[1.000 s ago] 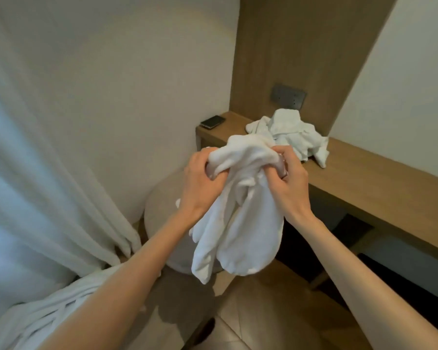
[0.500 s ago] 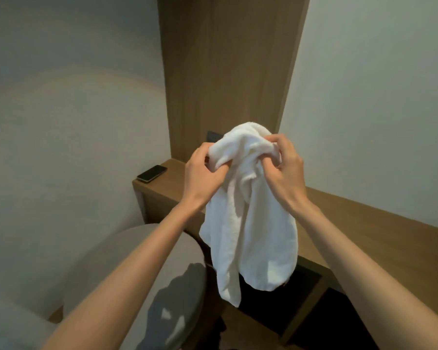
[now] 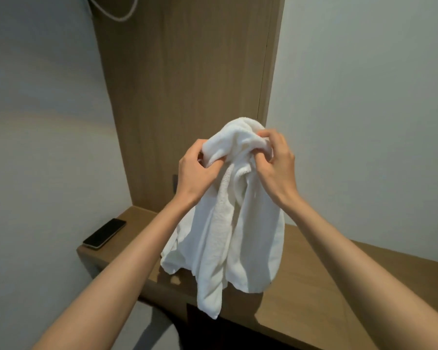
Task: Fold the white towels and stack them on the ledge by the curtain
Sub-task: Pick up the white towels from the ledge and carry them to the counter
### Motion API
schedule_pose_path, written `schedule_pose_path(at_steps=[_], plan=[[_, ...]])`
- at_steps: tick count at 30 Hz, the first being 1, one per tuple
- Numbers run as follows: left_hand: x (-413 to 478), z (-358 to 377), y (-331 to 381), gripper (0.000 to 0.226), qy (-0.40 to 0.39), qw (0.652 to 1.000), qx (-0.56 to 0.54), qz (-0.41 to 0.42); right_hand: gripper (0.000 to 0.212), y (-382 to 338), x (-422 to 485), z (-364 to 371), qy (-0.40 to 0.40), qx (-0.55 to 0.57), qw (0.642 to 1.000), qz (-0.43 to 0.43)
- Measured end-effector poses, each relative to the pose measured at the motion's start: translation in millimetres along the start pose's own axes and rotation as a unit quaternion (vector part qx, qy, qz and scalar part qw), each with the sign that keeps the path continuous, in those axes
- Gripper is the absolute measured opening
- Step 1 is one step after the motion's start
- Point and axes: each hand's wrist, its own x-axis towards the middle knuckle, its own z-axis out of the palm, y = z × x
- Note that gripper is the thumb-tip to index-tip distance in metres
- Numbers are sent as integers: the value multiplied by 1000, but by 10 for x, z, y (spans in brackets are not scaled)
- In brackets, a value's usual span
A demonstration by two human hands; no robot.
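The left hand (image 3: 195, 170) and right hand (image 3: 276, 162) are each gripping the bunched top of a white towel (image 3: 238, 236), fingers curled into the cloth, holding it up before a wooden wall panel (image 3: 187, 84). Its loose folds are hanging over the wooden ledge (image 3: 314, 286), where a dark smartphone (image 3: 104, 233) is lying at the left end.
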Motion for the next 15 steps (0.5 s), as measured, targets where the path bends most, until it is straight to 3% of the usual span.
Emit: schedule_pose_path(at_steps=[4,8,13,15], plan=[[330,216,-427,15,-1,1000,-7,-3,31,428,269,240,-6,-17,1000,2],[357,453,-1078,24,-53,994,-7,-94,31,1093,225,493,-102,-65,991,55],[72,657,-1807,69,-163,967,21,-196,25,1906,-186,774,-223,-97,958,151],[-147,694,-2078,80,-225,950,83,-200,30,2137,-350,857,-276,-91,941,171]])
